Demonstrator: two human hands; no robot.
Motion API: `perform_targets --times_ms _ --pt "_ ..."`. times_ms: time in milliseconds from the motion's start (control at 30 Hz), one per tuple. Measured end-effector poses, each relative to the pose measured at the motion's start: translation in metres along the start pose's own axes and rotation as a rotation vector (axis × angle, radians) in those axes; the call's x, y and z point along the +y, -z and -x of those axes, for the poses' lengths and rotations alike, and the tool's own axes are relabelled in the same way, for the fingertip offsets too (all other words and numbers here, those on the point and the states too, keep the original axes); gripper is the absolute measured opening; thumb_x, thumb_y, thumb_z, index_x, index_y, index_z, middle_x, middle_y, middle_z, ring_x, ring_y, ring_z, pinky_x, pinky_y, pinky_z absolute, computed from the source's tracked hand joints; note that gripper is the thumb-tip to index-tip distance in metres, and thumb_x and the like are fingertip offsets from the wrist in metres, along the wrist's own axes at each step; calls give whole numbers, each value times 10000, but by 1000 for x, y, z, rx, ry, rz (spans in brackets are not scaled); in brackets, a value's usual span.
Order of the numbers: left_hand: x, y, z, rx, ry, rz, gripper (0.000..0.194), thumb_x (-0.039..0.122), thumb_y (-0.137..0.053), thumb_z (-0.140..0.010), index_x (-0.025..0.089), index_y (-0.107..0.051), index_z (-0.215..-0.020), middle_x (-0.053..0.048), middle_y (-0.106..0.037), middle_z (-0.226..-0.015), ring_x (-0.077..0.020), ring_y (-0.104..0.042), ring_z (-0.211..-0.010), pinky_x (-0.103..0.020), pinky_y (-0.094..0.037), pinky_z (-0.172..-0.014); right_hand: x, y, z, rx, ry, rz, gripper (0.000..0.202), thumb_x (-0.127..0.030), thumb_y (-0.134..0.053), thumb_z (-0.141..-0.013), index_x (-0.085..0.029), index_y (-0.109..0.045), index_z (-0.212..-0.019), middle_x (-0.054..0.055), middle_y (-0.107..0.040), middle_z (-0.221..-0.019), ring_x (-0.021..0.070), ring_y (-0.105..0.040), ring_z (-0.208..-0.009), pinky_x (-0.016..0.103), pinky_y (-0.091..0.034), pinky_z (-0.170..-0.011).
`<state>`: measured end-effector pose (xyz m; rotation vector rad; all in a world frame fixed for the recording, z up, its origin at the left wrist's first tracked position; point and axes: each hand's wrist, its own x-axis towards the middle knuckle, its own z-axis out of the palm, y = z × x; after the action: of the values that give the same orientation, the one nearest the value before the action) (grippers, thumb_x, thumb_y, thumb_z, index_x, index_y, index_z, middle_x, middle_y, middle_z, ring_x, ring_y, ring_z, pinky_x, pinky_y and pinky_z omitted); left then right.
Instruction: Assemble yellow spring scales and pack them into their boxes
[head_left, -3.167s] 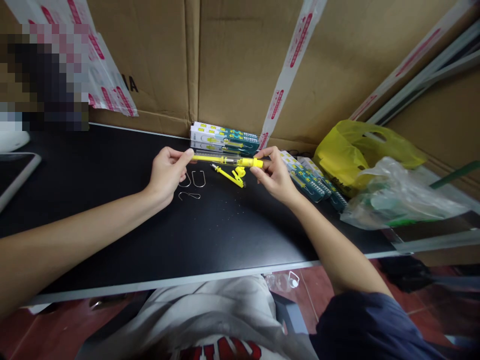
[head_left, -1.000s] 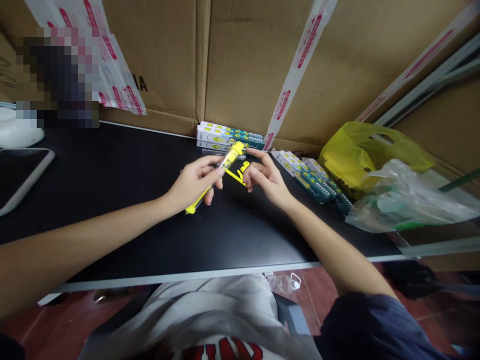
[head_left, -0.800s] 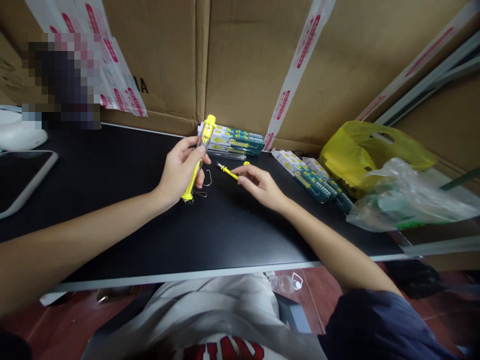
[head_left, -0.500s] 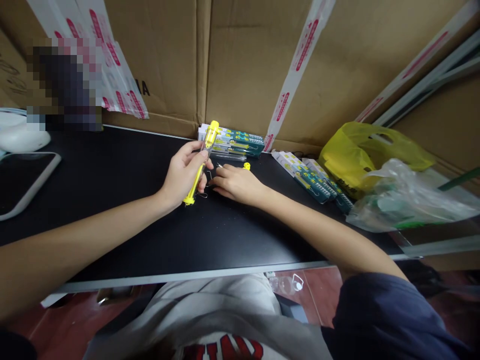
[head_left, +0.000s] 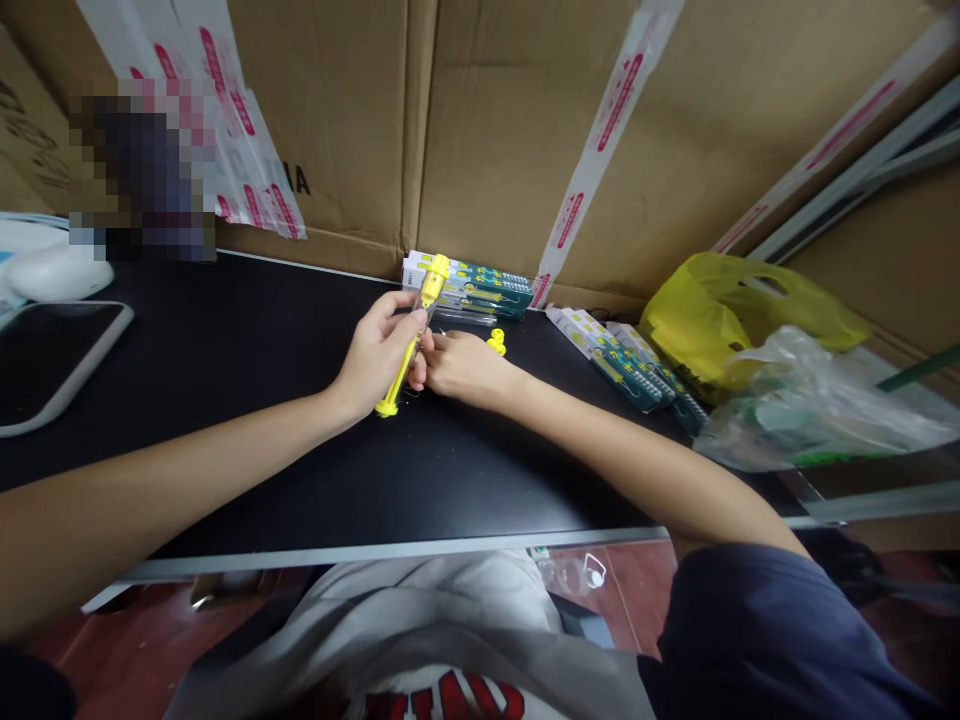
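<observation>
My left hand (head_left: 375, 352) grips a long tool with a clear barrel and yellow ends (head_left: 417, 322), held nearly upright with its lower end on the black table (head_left: 247, 330). My right hand (head_left: 459, 366) lies flat on the table right beside it, fingers down over the spot where small metal hooks lay; what is under the fingers is hidden. A small yellow plastic part (head_left: 496, 345) sits just behind my right hand.
Packaged items (head_left: 480, 285) are stacked against the cardboard wall, with more packs (head_left: 626, 362) to the right. A yellow bag (head_left: 720, 310) and a clear plastic bag (head_left: 810, 410) fill the right side. A tablet (head_left: 52, 355) lies far left.
My left hand took the tool alone and turned it from level to nearly upright. My right hand let go of it, reached to the table, and slid left against my left hand.
</observation>
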<state>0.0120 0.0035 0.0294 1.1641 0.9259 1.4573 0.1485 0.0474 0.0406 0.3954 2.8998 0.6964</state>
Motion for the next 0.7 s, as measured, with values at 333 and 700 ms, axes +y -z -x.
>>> perform_targets --times_ms 333,700 --pt "1 -3 5 -89 91 -26 117 268 -483 -871 229 -379 -910 81 -570 -599 -62 -450 -318 -153 -369 -290 7 -12 53 426 -561 -649 39 -186 -535 -808 -183 -499 -795 -11 -591 -696 106 -526 -602 234 -388 -546" --pt "-1 -9 11 -265 379 -201 133 326 -466 -921 212 -445 -988 44 -584 -528 -89 -470 -303 -176 -408 -308 6 -18 72 713 -739 -1764 404 -461 -742 -733 -181 -456 -790 -12 -664 -727 111 -664 -557 214 -560 -428"
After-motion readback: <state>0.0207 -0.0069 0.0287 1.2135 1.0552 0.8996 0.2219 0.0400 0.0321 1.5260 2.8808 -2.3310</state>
